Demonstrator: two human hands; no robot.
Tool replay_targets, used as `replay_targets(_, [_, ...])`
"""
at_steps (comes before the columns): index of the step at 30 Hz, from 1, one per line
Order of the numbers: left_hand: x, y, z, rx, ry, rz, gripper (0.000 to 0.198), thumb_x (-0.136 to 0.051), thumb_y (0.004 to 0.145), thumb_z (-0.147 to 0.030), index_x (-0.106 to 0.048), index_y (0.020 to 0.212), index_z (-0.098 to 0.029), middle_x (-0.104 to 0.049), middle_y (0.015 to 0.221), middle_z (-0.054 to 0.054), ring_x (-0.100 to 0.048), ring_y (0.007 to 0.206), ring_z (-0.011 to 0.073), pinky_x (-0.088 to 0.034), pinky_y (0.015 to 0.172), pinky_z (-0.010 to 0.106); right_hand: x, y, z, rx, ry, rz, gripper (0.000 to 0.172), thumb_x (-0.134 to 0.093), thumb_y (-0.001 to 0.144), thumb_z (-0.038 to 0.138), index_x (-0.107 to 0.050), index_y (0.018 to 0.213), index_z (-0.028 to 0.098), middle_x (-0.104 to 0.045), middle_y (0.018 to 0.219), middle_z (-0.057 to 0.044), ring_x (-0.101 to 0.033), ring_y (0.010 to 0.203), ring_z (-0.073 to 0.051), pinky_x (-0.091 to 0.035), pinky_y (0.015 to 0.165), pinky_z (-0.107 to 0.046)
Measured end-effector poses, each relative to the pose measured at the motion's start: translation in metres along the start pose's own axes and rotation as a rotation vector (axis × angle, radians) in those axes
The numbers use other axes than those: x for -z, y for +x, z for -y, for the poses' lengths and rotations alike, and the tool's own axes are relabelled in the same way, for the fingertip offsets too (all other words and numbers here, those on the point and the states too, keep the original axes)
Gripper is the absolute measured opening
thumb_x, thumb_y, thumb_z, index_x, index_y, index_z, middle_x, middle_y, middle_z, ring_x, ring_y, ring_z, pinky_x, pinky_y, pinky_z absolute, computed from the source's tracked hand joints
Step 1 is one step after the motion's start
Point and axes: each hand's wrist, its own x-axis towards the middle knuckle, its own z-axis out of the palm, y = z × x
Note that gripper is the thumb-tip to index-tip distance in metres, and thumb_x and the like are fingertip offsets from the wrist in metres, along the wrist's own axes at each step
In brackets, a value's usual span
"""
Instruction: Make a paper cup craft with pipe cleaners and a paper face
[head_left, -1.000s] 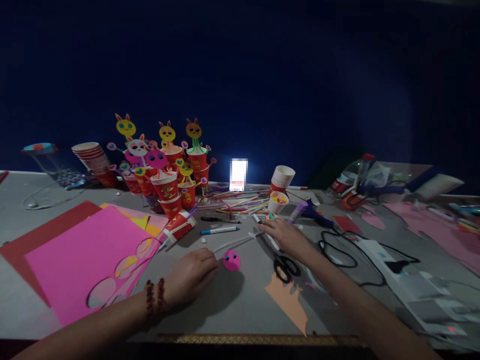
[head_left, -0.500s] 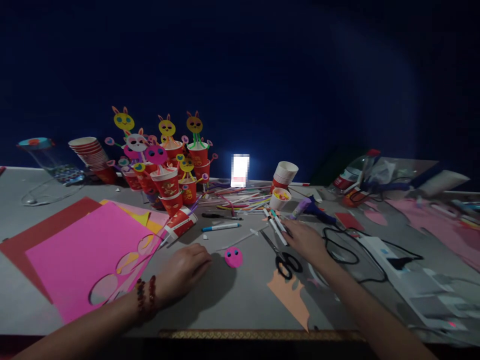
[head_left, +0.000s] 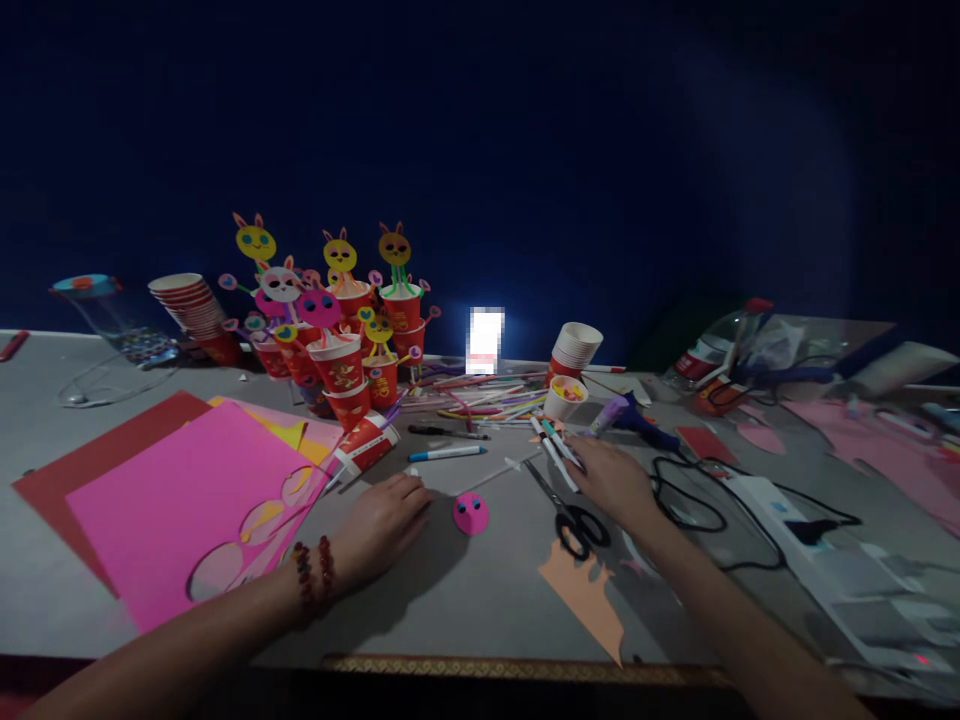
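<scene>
My left hand (head_left: 386,518) rests on the table with its fingers curled together, and nothing shows in it. Just right of it lies a small pink paper face (head_left: 472,513) with blue eyes and a raised fold in the middle. My right hand (head_left: 611,482) reaches over two white markers, its fingers closed on the end of the teal-tipped marker (head_left: 553,436); the fingertips are partly hidden. The other white marker (head_left: 556,460) lies alongside. Black-handled scissors (head_left: 576,525) lie just below that hand, touching an orange paper scrap (head_left: 589,600).
Red paper cups with paper animal figures (head_left: 337,360) stand at back left, behind pink paper sheets (head_left: 187,500). Pipe cleaners (head_left: 495,395), a blue marker (head_left: 448,453) and a cup of small pieces (head_left: 565,397) lie mid-table. A power strip (head_left: 795,550) with cables is at right.
The whole view has shifted slightly to the right. The pink face now shows a raised fold between its eyes. My left hand has moved slightly; my right hand stays at the markers.
</scene>
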Motion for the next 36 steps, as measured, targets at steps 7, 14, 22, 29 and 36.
replay_targets(7, [0.000,0.020,-0.006,0.002,0.125,0.057,0.010,-0.050,0.095,-0.019,-0.059,0.091,-0.018,-0.062,0.091,0.006,-0.058,0.089,0.0220,-0.045,0.079,0.033,0.009,0.000,0.024,0.203,0.144,-0.100,0.021,-0.050,0.093,0.020,-0.065,0.108,0.017,-0.067,0.111,-0.013,-0.059,0.103,-0.028,-0.046,0.090,-0.039])
replay_targets(14, [-0.001,0.029,-0.006,0.031,0.209,0.075,0.014,-0.045,0.096,-0.018,-0.059,0.092,-0.015,-0.062,0.091,0.010,-0.058,0.090,0.0252,-0.045,0.080,0.037,0.014,-0.005,0.060,0.472,0.289,0.032,0.021,-0.054,0.091,0.016,-0.069,0.107,0.018,-0.064,0.106,-0.011,-0.057,0.101,-0.025,-0.046,0.087,-0.037])
replay_targets(22, [0.001,0.033,-0.001,0.035,0.283,0.097,0.015,-0.047,0.096,-0.020,-0.060,0.093,-0.014,-0.062,0.093,0.010,-0.058,0.091,0.0255,-0.045,0.080,0.038,0.012,-0.001,0.070,0.457,0.256,0.078,0.030,-0.058,0.088,0.016,-0.064,0.117,0.017,-0.062,0.114,-0.013,-0.056,0.106,-0.027,-0.045,0.089,-0.038])
replay_targets(29, [0.006,0.038,0.005,0.020,0.325,0.050,0.021,-0.043,0.099,-0.023,-0.061,0.092,-0.014,-0.060,0.092,0.009,-0.056,0.090,0.0243,-0.045,0.081,0.037,0.010,-0.011,0.065,0.458,0.274,0.077,0.030,-0.058,0.088,0.016,-0.063,0.118,0.018,-0.061,0.121,-0.013,-0.055,0.111,-0.028,-0.045,0.092,-0.041])
replay_targets(36, [0.008,0.048,0.012,0.010,0.324,0.018,0.019,-0.044,0.098,-0.018,-0.062,0.092,-0.015,-0.062,0.094,0.010,-0.055,0.092,0.0245,-0.046,0.082,0.037,0.011,-0.017,0.062,0.412,0.315,0.091,0.031,-0.060,0.088,0.017,-0.063,0.119,0.018,-0.062,0.121,-0.013,-0.056,0.112,-0.028,-0.047,0.096,-0.043])
